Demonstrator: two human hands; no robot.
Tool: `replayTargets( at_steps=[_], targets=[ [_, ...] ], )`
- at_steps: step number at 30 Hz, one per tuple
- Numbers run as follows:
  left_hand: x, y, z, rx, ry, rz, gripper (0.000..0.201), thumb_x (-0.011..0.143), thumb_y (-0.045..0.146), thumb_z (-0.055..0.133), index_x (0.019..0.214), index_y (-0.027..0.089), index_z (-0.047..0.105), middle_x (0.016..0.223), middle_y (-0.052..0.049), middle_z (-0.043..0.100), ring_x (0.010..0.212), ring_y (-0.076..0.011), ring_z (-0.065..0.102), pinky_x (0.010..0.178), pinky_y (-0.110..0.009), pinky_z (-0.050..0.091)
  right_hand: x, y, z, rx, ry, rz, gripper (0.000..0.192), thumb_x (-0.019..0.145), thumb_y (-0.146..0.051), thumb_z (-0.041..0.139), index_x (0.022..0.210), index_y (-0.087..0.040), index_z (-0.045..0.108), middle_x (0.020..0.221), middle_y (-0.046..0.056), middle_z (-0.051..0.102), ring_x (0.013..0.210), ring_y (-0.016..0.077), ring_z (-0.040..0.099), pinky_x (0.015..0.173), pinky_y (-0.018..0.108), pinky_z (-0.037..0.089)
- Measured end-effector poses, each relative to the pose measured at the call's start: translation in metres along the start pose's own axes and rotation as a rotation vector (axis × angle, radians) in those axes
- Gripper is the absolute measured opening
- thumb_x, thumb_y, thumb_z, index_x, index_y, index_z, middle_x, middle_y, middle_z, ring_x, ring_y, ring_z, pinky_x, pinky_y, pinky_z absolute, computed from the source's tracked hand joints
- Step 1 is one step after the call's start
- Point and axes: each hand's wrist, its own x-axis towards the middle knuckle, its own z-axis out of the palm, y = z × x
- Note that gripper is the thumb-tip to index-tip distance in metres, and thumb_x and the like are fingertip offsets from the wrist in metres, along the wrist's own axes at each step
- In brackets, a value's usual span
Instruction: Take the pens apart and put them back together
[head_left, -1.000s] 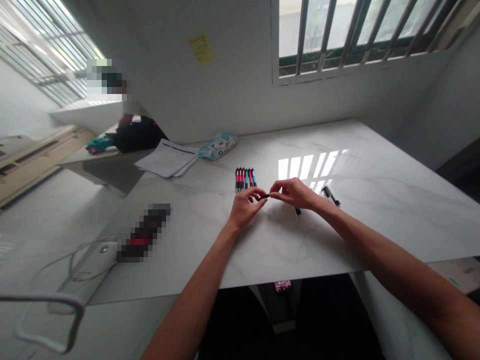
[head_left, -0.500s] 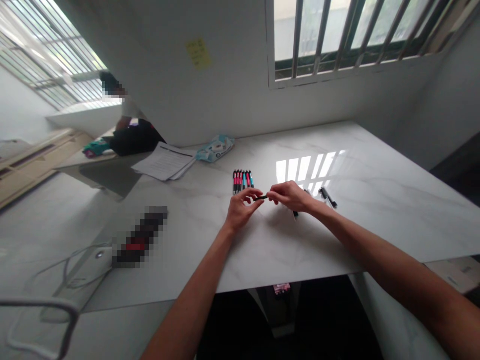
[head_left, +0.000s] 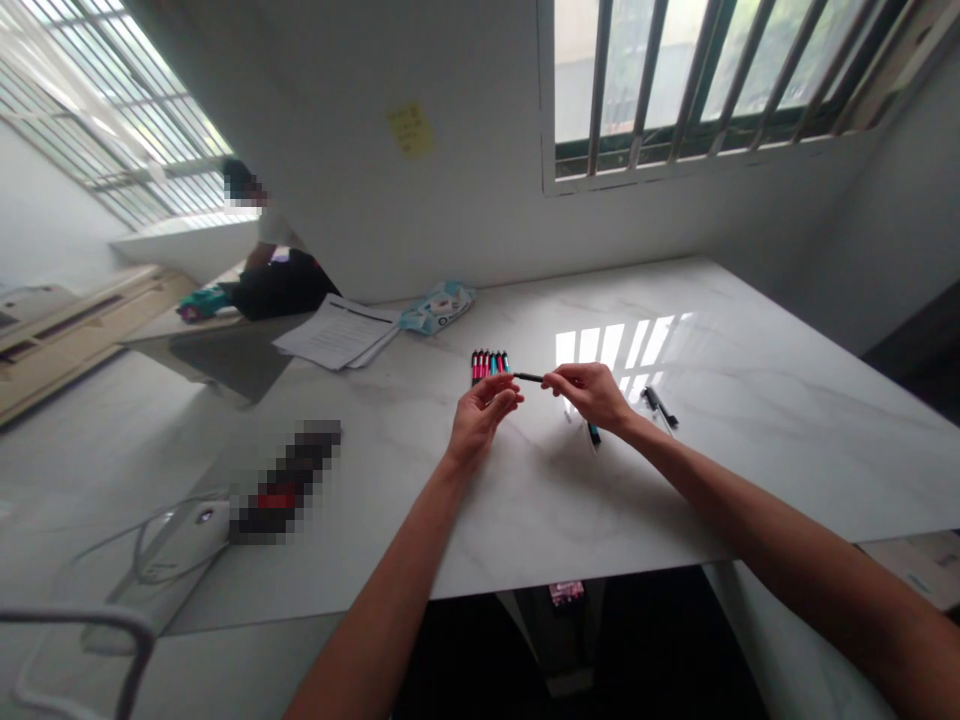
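My right hand (head_left: pixel 592 392) pinches a slim black pen (head_left: pixel 529 378) by its right end, above the white table. The pen lies nearly level and points left. Its left tip reaches the fingertips of my left hand (head_left: pixel 484 412); whether they touch is unclear. My left thumb and fingers are loosely curled, with a gap between them. Just behind the left hand stands a row of several pens (head_left: pixel 490 362) with red and teal barrels, their lower parts hidden by the hand. Below my right hand lies a dark pen part with some teal (head_left: pixel 594 435), beside a clear piece.
More black pen parts (head_left: pixel 660 406) lie right of my right forearm. At the back are a blue-and-white wipes pack (head_left: pixel 438 308) and printed papers (head_left: pixel 337 332). A blurred dark object (head_left: pixel 289 485) and a cable (head_left: pixel 139 540) are left. Another person (head_left: pixel 281 260) sits far left.
My left fingers have loosened and parted from the black pen, which my right hand now holds alone, more of its length showing. The view has shifted slightly.
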Motion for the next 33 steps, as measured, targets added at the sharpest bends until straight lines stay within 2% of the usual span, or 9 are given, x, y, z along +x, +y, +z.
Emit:
replayTargets(
  at_steps=[7,11,12,14,16,20,23,27,33],
  targets=[
    [-0.001,-0.001,0.002,0.011,0.000,0.007,0.044,0.065,0.045,0.095,0.092,0.018,0.072,0.088,-0.003,0.076,0.079,-0.0146,0.071,0.083,-0.031,0.058,-0.006,-0.003,0.016,-0.121,-0.229,-0.067,0.035,0.098,-0.046,0.064,0.084,-0.018,0.081,0.064,0.001,0.069,0.057,0.0124,0.056,0.057,0.025,0.039],
    [-0.004,0.002,0.005,0.009,-0.047,-0.020,0.041,0.071,0.045,0.090,0.094,0.019,0.068,0.096,-0.004,0.077,0.083,-0.0157,0.073,0.081,-0.030,0.057,-0.004,-0.012,-0.011,-0.265,-0.388,-0.171,0.024,0.096,-0.045,0.069,0.103,-0.026,0.082,0.088,0.005,0.077,0.080,0.0195,0.067,0.074,0.032,0.049],
    [-0.004,0.002,0.004,0.018,-0.043,-0.032,0.042,0.072,0.045,0.089,0.096,0.019,0.067,0.098,-0.005,0.077,0.084,-0.0160,0.073,0.080,-0.029,0.057,-0.004,-0.014,-0.023,-0.312,-0.417,-0.189,0.027,0.093,-0.046,0.074,0.113,-0.028,0.081,0.097,0.006,0.078,0.090,0.0229,0.068,0.080,0.035,0.051],
    [-0.004,0.002,0.003,0.054,-0.015,-0.049,0.044,0.074,0.047,0.087,0.100,0.019,0.065,0.101,-0.006,0.077,0.084,-0.0159,0.074,0.076,-0.027,0.055,-0.007,-0.015,-0.049,-0.421,-0.426,-0.175,0.054,0.084,-0.047,0.083,0.134,-0.032,0.071,0.111,0.009,0.077,0.109,0.0296,0.066,0.090,0.041,0.053],
    [-0.002,0.000,0.001,0.078,0.021,-0.057,0.047,0.075,0.050,0.086,0.104,0.020,0.064,0.103,-0.006,0.077,0.083,-0.0157,0.074,0.072,-0.025,0.054,-0.014,-0.012,-0.068,-0.532,-0.436,-0.131,0.081,0.075,-0.049,0.089,0.149,-0.032,0.060,0.116,0.011,0.075,0.116,0.0339,0.062,0.094,0.045,0.053],
    [0.002,-0.006,-0.001,0.044,0.057,-0.067,0.052,0.075,0.052,0.085,0.110,0.021,0.063,0.102,-0.005,0.076,0.081,-0.0154,0.075,0.066,-0.023,0.052,-0.029,-0.003,-0.078,-0.605,-0.508,-0.104,0.101,0.067,-0.051,0.093,0.156,-0.032,0.050,0.131,0.013,0.069,0.128,0.0377,0.057,0.101,0.050,0.052],
    [0.002,-0.009,0.001,-0.010,0.039,-0.079,0.055,0.070,0.046,0.091,0.110,0.020,0.063,0.101,-0.005,0.076,0.081,-0.0160,0.075,0.073,-0.027,0.056,-0.035,0.003,-0.074,-0.633,-0.504,-0.102,0.094,0.069,-0.043,0.092,0.154,-0.029,0.053,0.133,0.014,0.068,0.135,0.0395,0.053,0.104,0.052,0.051],
    [0.000,-0.008,0.003,-0.044,0.000,-0.103,0.056,0.063,0.035,0.095,0.108,0.017,0.066,0.100,-0.006,0.075,0.082,-0.0162,0.074,0.084,-0.033,0.058,-0.037,0.002,-0.068,-0.677,-0.472,-0.148,0.077,0.074,-0.028,0.085,0.147,-0.026,0.059,0.129,0.013,0.070,0.129,0.0381,0.057,0.107,0.055,0.050],
    [-0.002,-0.010,0.005,-0.074,-0.021,-0.156,0.053,0.059,0.035,0.098,0.099,0.016,0.068,0.087,-0.003,0.073,0.079,-0.0159,0.073,0.085,-0.034,0.057,-0.042,-0.028,-0.033,-0.579,-0.259,-0.304,0.093,0.083,-0.023,0.075,0.164,-0.034,0.031,0.147,0.011,0.057,0.135,0.0350,0.051,0.113,0.056,0.048]
  ],
)
